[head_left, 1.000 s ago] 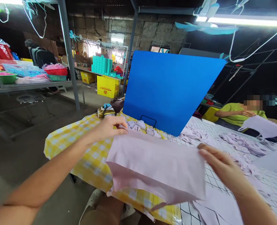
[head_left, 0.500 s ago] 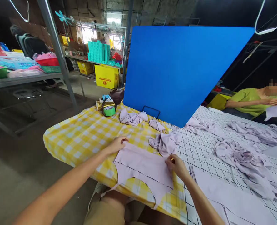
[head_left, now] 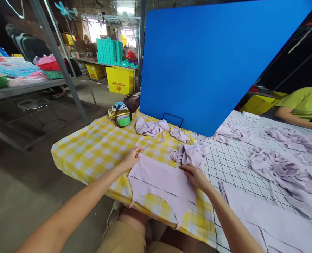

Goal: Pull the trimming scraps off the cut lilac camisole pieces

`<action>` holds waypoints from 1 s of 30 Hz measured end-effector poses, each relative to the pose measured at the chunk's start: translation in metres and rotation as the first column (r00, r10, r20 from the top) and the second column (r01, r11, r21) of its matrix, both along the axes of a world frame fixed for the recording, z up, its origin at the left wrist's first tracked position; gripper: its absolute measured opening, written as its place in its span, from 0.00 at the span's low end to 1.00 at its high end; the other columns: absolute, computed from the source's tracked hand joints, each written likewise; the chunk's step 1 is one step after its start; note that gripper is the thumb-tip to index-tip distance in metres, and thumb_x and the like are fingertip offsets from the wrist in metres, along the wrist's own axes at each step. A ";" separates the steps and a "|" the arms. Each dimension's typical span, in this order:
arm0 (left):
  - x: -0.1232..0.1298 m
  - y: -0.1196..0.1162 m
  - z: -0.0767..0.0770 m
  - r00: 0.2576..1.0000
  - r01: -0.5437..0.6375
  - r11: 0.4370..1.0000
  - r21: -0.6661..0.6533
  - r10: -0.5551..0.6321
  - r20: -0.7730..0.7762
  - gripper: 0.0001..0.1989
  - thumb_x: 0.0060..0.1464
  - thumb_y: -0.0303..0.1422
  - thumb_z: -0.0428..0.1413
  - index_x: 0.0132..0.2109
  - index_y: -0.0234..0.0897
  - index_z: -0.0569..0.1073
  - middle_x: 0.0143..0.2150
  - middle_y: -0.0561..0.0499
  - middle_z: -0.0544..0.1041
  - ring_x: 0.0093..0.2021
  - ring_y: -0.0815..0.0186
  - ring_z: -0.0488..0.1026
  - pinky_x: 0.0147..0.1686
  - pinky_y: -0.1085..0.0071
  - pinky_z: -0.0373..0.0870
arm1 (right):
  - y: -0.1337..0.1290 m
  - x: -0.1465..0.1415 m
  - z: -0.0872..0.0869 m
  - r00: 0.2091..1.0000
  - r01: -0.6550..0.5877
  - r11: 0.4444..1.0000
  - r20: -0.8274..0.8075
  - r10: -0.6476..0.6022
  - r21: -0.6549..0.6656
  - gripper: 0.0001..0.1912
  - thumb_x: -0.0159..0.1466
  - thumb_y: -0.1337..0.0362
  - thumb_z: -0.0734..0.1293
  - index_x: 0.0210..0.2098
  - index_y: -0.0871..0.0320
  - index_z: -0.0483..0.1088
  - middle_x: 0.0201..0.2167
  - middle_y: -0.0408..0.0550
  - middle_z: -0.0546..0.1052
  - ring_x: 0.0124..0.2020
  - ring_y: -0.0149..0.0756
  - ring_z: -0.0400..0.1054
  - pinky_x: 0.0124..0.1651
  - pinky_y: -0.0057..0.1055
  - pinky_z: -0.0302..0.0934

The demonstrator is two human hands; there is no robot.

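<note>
A pale lilac strappy top (head_left: 161, 179) lies flat near the edge of the yellow-and-white checked cloth, its curved neckline and straps towards me. At its far left corner, my left hand (head_left: 131, 159) has its fingers closed on the fabric edge. My right hand (head_left: 196, 176) rests on the far right part of the top, fingers stretched over the edge and lying on the fabric. Just beyond that hand is a crumpled lilac garment (head_left: 194, 154), close to the fingertips.
The checked cloth (head_left: 84, 147) ends at the table edge on the left. A big blue panel (head_left: 198, 66) stands at the back. Lilac pieces (head_left: 285, 172) lie on the white grid cloth at right, where a person in a green shirt (head_left: 303, 102) sits. Green tape (head_left: 123, 121) lies at the far left.
My right hand has slid left along the top's far edge, its fingers flatter now. My left hand stays at the corner. The strap at left has shifted in, and the view has turned slightly.
</note>
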State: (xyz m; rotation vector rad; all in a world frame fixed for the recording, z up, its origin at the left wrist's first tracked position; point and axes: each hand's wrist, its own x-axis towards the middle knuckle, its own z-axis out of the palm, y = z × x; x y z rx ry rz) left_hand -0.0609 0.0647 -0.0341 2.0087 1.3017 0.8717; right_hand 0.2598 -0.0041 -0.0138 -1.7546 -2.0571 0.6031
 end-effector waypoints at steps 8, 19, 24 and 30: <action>0.013 0.009 -0.005 0.994 -0.041 0.994 0.104 0.051 -0.094 0.19 0.46 0.15 0.45 0.44 0.34 0.69 0.41 0.48 0.66 0.40 0.66 0.66 0.45 0.69 0.66 | 0.021 0.005 -0.014 0.992 0.082 0.989 0.081 -0.092 0.123 0.26 0.57 0.72 0.57 0.55 0.58 0.63 0.44 0.54 0.70 0.43 0.41 0.66 0.45 0.36 0.61; 0.035 -0.017 -0.003 0.947 -0.013 0.968 0.252 0.094 -0.309 0.22 0.51 0.20 0.45 0.53 0.36 0.64 0.54 0.42 0.63 0.56 0.57 0.60 0.56 0.58 0.57 | -0.038 -0.008 -0.014 0.952 0.255 0.887 0.062 -0.300 0.384 0.19 0.62 0.64 0.54 0.51 0.53 0.65 0.43 0.54 0.65 0.43 0.44 0.64 0.44 0.41 0.61; 0.076 -0.053 0.006 0.840 0.423 0.885 0.194 -0.304 -0.449 0.24 0.55 0.28 0.48 0.60 0.35 0.58 0.63 0.43 0.57 0.64 0.57 0.47 0.62 0.56 0.44 | -0.083 -0.026 0.008 0.898 0.440 0.835 -0.144 -0.416 0.331 0.16 0.60 0.60 0.56 0.43 0.57 0.69 0.39 0.53 0.69 0.36 0.40 0.65 0.38 0.37 0.62; 0.105 -0.081 0.012 0.684 0.661 0.751 -0.001 -0.603 -0.410 0.25 0.59 0.33 0.43 0.63 0.39 0.52 0.66 0.46 0.49 0.66 0.61 0.41 0.62 0.55 0.42 | -0.183 -0.052 -0.005 0.910 -0.180 0.791 -0.404 -0.092 -0.584 0.14 0.57 0.56 0.61 0.28 0.56 0.74 0.22 0.45 0.75 0.24 0.36 0.69 0.26 0.28 0.60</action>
